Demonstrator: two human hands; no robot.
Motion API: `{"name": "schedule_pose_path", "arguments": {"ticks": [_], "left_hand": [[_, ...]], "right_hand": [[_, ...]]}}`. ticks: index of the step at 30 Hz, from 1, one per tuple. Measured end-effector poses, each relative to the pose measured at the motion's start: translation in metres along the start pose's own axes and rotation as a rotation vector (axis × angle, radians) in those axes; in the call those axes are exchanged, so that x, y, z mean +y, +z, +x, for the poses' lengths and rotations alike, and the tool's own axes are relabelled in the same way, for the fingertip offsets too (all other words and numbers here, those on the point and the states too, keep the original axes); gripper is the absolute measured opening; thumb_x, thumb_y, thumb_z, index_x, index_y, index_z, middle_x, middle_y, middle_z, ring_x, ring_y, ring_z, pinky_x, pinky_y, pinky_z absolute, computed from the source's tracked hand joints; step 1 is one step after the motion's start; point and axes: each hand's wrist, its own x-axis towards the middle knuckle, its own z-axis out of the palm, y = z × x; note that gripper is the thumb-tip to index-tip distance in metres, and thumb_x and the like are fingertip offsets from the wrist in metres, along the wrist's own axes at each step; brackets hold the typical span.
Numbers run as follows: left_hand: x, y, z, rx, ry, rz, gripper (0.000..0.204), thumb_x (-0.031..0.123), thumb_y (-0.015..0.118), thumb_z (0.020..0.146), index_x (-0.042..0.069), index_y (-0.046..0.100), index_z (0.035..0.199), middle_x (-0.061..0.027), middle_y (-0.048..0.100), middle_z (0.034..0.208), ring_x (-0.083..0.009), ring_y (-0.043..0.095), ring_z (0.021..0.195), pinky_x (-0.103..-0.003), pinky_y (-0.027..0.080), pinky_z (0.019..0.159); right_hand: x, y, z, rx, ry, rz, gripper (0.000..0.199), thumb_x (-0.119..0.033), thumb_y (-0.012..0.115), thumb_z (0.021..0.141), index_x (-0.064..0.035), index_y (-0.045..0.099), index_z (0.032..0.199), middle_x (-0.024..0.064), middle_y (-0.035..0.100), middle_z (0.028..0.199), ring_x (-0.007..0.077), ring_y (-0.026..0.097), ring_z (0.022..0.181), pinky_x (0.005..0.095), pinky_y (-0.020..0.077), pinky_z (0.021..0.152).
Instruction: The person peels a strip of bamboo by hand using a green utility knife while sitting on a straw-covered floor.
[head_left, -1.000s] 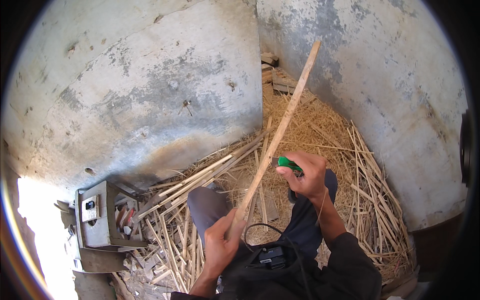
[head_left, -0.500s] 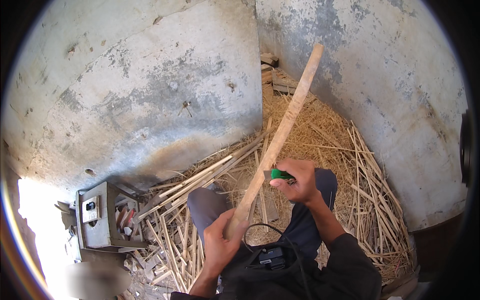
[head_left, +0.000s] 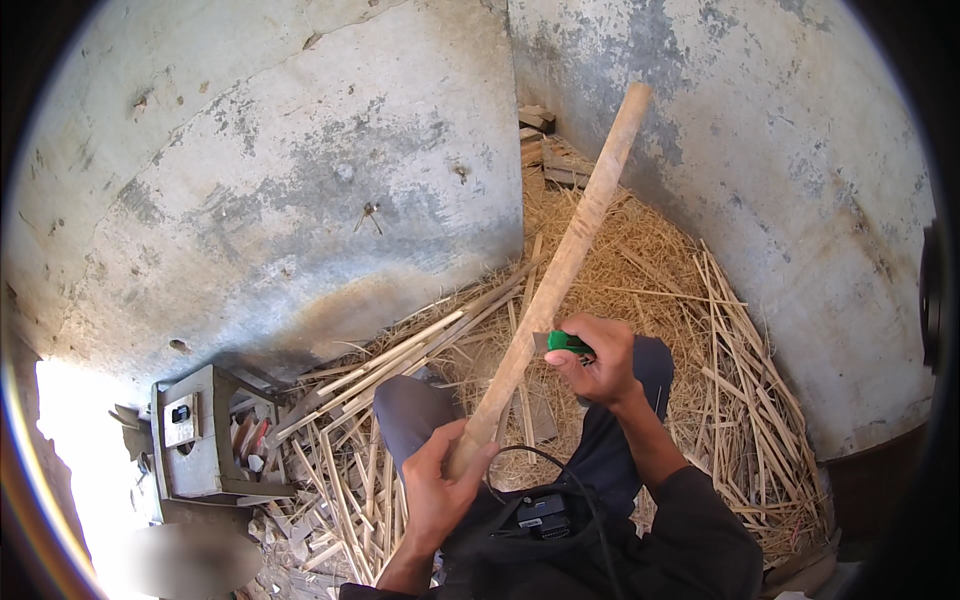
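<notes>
A long pale wooden stick (head_left: 567, 262) slants up and away from my lap toward the far right. My left hand (head_left: 446, 482) is wrapped round its near end. In my right hand (head_left: 600, 362) is a green-handled utility knife (head_left: 568, 344), gripped with the fingers curled round the handle. The short blade points left and meets, or lies very close to, the right edge of the stick about midway along. Part of the knife's handle is hidden by my fingers.
Shavings (head_left: 650, 270) cover the floor between my knees and the corner. Split wooden strips (head_left: 745, 400) lie heaped at the right, with more strips (head_left: 400, 355) at the left. A stool-like wooden frame (head_left: 205, 430) lies at the left. Worn plaster walls (head_left: 330, 180) meet ahead.
The stick has rolled slightly in my left hand, showing a rounder face. My right hand and the knife have shifted a little to the right.
</notes>
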Motion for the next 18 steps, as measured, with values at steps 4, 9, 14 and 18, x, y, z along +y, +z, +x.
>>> {"name": "schedule_pose_path", "arguments": {"ticks": [4, 9, 14, 18], "left_hand": [[-0.001, 0.000, -0.001, -0.010, -0.025, -0.019, 0.033, 0.006, 0.083, 0.094, -0.004, 0.069, 0.122, -0.0108, 0.079, 0.099, -0.0102, 0.073, 0.091, -0.026, 0.057, 0.078], [-0.001, -0.003, -0.002, -0.028, -0.014, -0.024, 0.032, 0.006, 0.083, 0.094, -0.004, 0.069, 0.122, -0.0086, 0.079, 0.095, -0.0082, 0.071, 0.086, -0.024, 0.054, 0.074], [-0.001, -0.004, -0.001, -0.048, -0.021, -0.098, 0.031, 0.008, 0.082, 0.095, -0.004, 0.070, 0.121, -0.0073, 0.078, 0.094, -0.0070, 0.069, 0.084, -0.024, 0.053, 0.073], [-0.013, -0.009, -0.001, -0.139, -0.073, -0.130, 0.033, 0.013, 0.084, 0.096, -0.001, 0.071, 0.123, -0.0056, 0.077, 0.090, -0.0056, 0.065, 0.080, -0.024, 0.052, 0.070]], "right_hand": [[0.000, -0.001, 0.001, 0.033, -0.048, -0.054, 0.034, -0.035, 0.083, 0.094, -0.0016, 0.075, 0.094, 0.0100, 0.074, 0.078, 0.0228, 0.074, 0.064, 0.0317, 0.0567, 0.058], [0.000, -0.005, 0.003, 0.093, -0.008, -0.106, 0.033, -0.035, 0.083, 0.093, -0.0034, 0.076, 0.091, 0.0085, 0.074, 0.076, 0.0226, 0.074, 0.063, 0.0320, 0.0562, 0.057], [0.002, -0.003, 0.004, 0.128, -0.078, -0.159, 0.030, -0.034, 0.084, 0.091, -0.0053, 0.076, 0.089, 0.0070, 0.074, 0.075, 0.0214, 0.073, 0.062, 0.0311, 0.0544, 0.056], [0.001, -0.005, 0.003, 0.122, -0.083, -0.188, 0.031, -0.035, 0.085, 0.091, -0.0060, 0.076, 0.089, 0.0057, 0.073, 0.074, 0.0208, 0.072, 0.061, 0.0311, 0.0534, 0.055]]}}
